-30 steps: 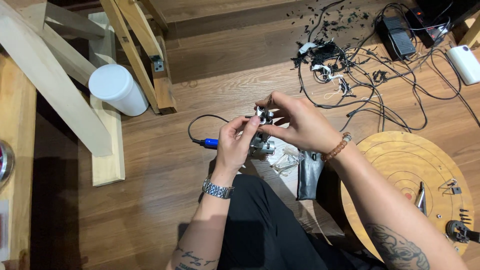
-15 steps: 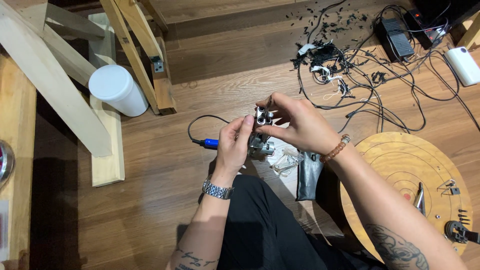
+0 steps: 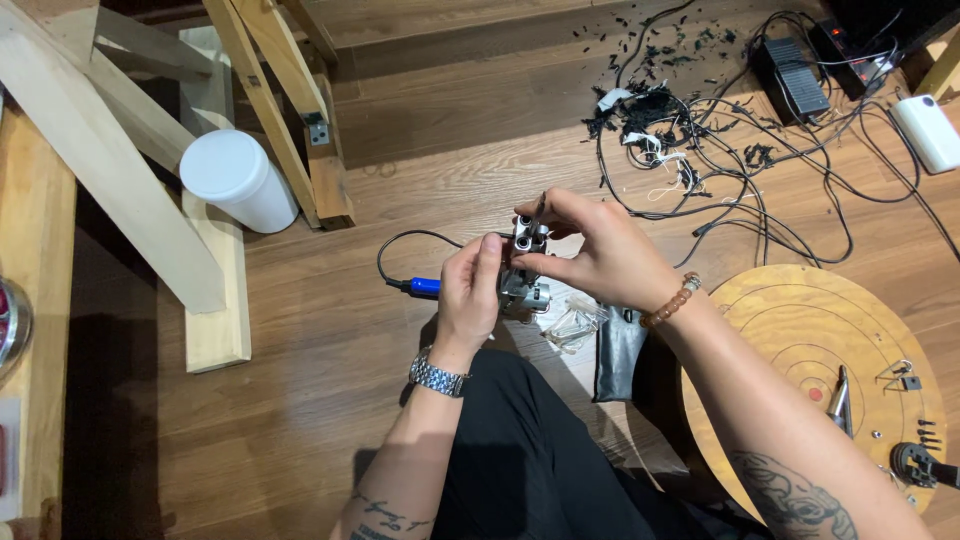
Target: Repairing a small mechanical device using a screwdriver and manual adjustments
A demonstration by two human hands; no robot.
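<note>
Barely shifted since before, both hands, left hand [image 3: 470, 290] and right hand [image 3: 600, 255], pinch 1 small grey metal connector block [image 3: 527, 240] above the wooden floor [image 3: 330, 330].

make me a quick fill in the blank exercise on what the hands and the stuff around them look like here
1. The left hand and right hand together hold a small ____ part above the wooden floor.
2. The left wrist wears a metal ____.
3. The round wooden board lies beside the person's ____ arm.
4. The cylinder standing by the wooden frame is ____ in colour.

Missing words: metal; watch; right; white
</note>
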